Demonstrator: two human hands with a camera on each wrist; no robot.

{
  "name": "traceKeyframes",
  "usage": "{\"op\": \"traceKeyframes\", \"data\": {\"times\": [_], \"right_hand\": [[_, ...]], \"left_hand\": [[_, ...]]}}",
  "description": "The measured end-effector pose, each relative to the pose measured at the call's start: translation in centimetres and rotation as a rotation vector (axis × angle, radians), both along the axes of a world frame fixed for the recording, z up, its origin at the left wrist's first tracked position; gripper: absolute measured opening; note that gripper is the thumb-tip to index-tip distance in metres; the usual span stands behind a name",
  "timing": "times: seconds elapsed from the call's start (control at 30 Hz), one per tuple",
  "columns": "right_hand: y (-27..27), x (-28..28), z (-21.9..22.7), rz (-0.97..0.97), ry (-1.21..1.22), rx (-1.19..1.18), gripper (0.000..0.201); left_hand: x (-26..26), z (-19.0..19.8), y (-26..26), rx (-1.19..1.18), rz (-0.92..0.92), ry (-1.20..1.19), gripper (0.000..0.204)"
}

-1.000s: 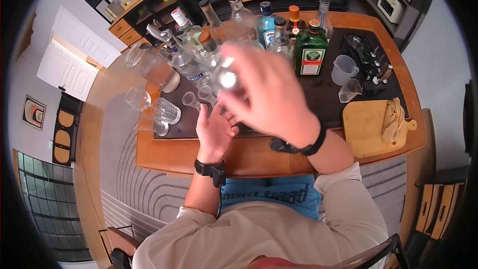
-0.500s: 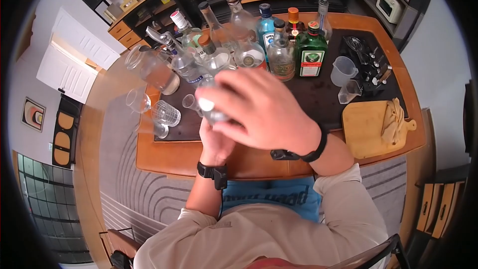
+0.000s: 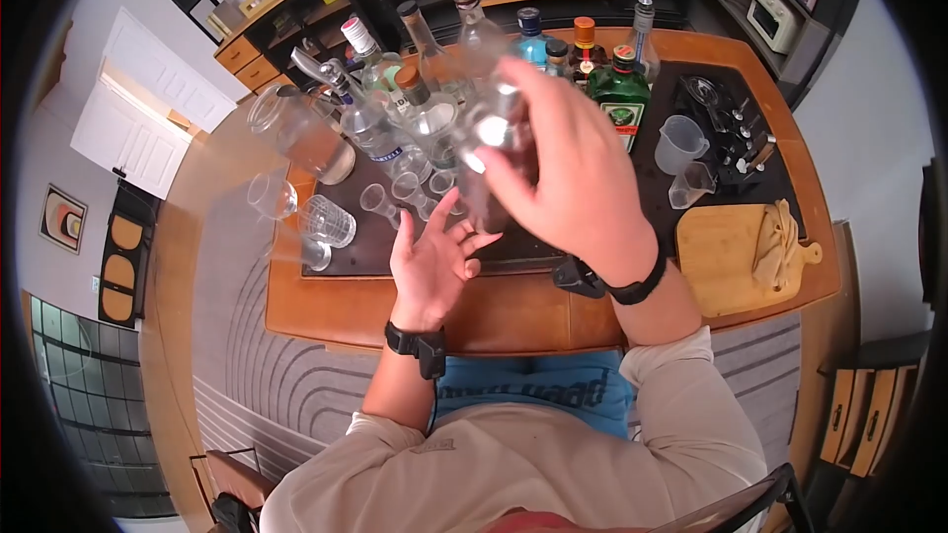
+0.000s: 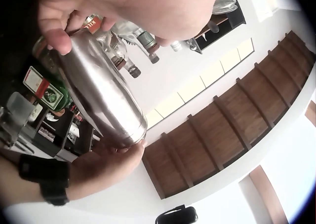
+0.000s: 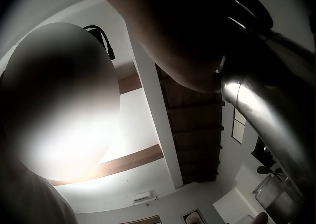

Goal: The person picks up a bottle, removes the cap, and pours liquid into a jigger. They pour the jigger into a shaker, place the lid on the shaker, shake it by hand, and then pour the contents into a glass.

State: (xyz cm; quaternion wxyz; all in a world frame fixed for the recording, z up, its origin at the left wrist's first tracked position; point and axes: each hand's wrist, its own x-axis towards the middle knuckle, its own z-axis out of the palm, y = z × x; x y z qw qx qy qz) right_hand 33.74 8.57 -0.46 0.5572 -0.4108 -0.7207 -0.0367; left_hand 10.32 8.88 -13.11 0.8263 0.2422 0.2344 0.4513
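A shiny metal shaker point(image 3: 494, 143), blurred in the head view, is tilted in the right hand point(image 3: 583, 173), whose thumb and fingers grip it. The left hand point(image 3: 432, 266) lies below and to the left of it, palm up with fingers spread. In the left wrist view, the shaker point(image 4: 101, 88) slants between the left hand point(image 4: 133, 9) at the top and the right hand point(image 4: 103, 172) at its lower end; whether the left fingers touch it, I cannot tell. The right wrist view is dark, with the shaker point(image 5: 274, 115) at its right side.
Several bottles stand behind the hands, among them a green one point(image 3: 619, 89). Small glasses point(image 3: 375, 200), a ribbed glass point(image 3: 328, 222) and a pitcher point(image 3: 321, 148) are on the left. Measuring cups point(image 3: 681, 143), bar tools point(image 3: 755, 148) and a wooden board point(image 3: 726, 257) are on the right.
The right hand and the shaker have swung down toward the left hand, then back up and to the right. The left palm and spread fingers show again.
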Motion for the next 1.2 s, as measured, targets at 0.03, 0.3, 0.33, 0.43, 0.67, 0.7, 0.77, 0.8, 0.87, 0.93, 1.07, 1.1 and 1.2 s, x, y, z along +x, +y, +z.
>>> {"op": "traceKeyframes", "data": {"times": [0.03,0.3,0.33,0.43,0.67,0.7,0.77,0.8,0.87,0.93,1.07,1.1,1.2], "right_hand": [[-0.1,-0.2,-0.1,-0.032,-0.026,-0.011,0.066],[-0.4,-1.0,-0.4,0.233,-0.158,0.093,0.067],[0.3,-1.0,-0.6,0.135,-0.1,0.1,0.066],[0.3,-0.9,-0.6,0.007,-0.06,-0.065,0.064],[-1.0,-2.5,-0.5,0.34,-0.184,0.1,0.065],[-0.7,-2.4,-0.6,0.342,-0.188,0.103,0.065],[-0.4,-2.0,-1.0,0.266,-0.163,0.03,0.068],[-0.4,-1.8,-1.0,0.267,-0.162,0.029,0.068],[-0.3,-1.3,-0.8,0.132,-0.107,-0.103,0.071],[-0.8,-1.7,-0.9,0.046,-0.118,-0.081,0.072],[-0.9,-2.3,-1.0,0.279,-0.219,0.026,0.069],[-0.8,-2.3,-0.9,0.367,-0.244,0.085,0.066],[-0.6,-2.4,-1.0,0.423,-0.243,0.09,0.062]], "left_hand": [[-0.1,-0.3,0.0,0.005,-0.016,-0.001,0.088],[0.5,0.9,0.0,0.058,-0.006,0.087,0.086],[-0.3,-1.0,0.7,0.035,-0.03,-0.017,0.085],[-0.3,-0.5,0.6,-0.013,0.017,0.139,0.086],[1.0,-0.7,0.1,0.03,0.309,-0.051,0.066],[0.9,-0.1,-0.1,0.021,0.212,-0.002,0.067],[0.2,-0.4,0.2,0.003,0.071,0.006,0.074],[-0.1,-0.9,0.4,0.03,0.022,0.047,0.079],[-0.3,-1.1,0.5,-0.026,0.0,0.032,0.082],[0.0,-0.4,0.2,-0.026,0.014,0.079,0.081],[1.3,-1.1,0.0,0.136,0.315,-0.025,0.06],[1.0,-1.8,-0.1,0.151,0.277,-0.13,0.057],[1.2,-1.1,0.1,0.018,0.268,0.009,0.057]]}}
